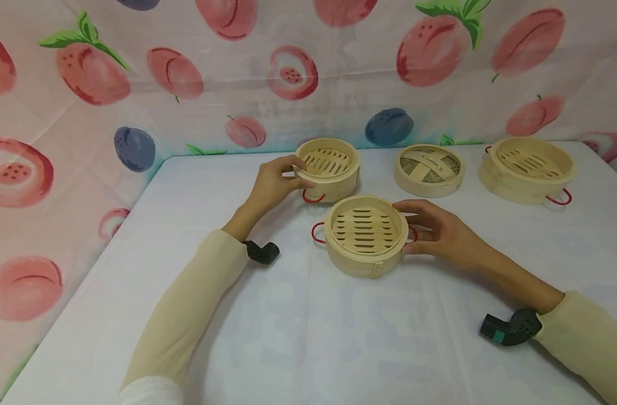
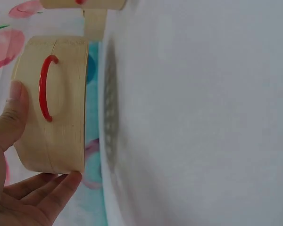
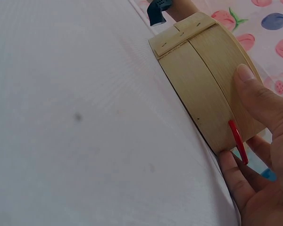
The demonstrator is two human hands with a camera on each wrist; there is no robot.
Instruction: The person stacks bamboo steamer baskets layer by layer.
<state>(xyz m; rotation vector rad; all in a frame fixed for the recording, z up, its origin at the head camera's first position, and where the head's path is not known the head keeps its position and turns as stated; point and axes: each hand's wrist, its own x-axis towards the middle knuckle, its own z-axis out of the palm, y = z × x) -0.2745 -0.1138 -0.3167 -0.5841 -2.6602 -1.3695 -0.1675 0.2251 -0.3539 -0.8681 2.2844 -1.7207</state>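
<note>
In the head view, my left hand grips the left side of a round bamboo steamer basket at the back. Its thumb lies on the wall near a red handle, with the other fingers at the side. A strip of backdrop shows under this basket in the left wrist view, so it looks slightly raised. Nearer to me, a second steamer basket with a slatted base stands upright on the table. My right hand holds it at the right, thumb and fingers around its red handle.
A woven steamer lid lies behind and to the right. Beyond it, a larger steamer basket with red handles stands at the back right. A white cloth covers the table, and a fruit-print backdrop hangs behind.
</note>
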